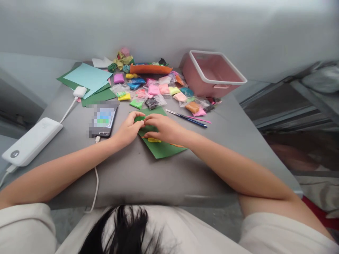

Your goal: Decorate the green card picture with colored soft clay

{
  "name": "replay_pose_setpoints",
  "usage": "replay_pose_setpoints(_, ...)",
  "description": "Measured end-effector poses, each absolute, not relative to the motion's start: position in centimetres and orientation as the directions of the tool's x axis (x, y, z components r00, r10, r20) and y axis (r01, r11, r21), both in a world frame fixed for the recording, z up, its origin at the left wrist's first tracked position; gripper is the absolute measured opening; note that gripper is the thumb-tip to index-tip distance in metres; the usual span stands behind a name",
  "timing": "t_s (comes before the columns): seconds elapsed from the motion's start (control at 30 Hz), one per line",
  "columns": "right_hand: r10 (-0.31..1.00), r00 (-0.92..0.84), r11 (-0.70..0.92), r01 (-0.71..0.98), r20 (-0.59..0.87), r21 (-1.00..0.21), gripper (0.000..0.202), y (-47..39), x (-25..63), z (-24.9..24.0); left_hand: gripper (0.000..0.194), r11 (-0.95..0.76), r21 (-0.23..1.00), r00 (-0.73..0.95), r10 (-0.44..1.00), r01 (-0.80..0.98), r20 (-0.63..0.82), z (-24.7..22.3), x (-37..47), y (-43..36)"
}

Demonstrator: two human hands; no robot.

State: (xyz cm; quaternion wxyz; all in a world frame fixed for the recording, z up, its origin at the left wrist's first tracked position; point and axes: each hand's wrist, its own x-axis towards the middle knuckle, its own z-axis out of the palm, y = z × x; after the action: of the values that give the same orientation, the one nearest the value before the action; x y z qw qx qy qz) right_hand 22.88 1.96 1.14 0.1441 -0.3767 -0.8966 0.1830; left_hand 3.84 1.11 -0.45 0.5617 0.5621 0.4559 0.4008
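Note:
A dark green sheet of paper [161, 152] lies on the grey table under my hands. A strip of yellow clay [154, 140] and a thin orange strip [177, 145] are on it, the orange one partly covered by my right wrist. My left hand [129, 127] is closed, thumb and forefinger pinching a bit of bright green clay [139, 119] over the sheet's left edge. From the other side my right hand [166, 129] reaches in, its thumb and forefinger bent and its fingertips meeting the left ones at the green clay. The exact contact there is partly hidden.
Several clay packets [153, 90] lie behind the sheet, beside a pink basket [212, 88]. Scissors [188, 119] and a thin pink stick [201, 120] are to the right. A phone [107, 121], a white power bank [33, 141] and coloured paper [86, 79] are on the left.

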Motion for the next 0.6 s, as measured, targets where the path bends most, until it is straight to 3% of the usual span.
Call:
replay_pose_setpoints(0.33, 0.664, -0.622, 0.747, 0.571, 0.416, -0.340, 0.030, -1.5, 24.3, -0.6, 0.041, -0.132, 0.955, 0.425, 0.905, 0.266, 0.006, -0.2, 3.2, 0.2)
replay_pose_setpoints(0.6, 0.607, -0.570, 0.794, 0.465, 0.554, -0.391, 0.025, -3.1, 24.2, -1.8, 0.064, -0.404, 0.773, 0.535, 0.839, 0.489, 0.100, 0.2, 1.7, -1.5)
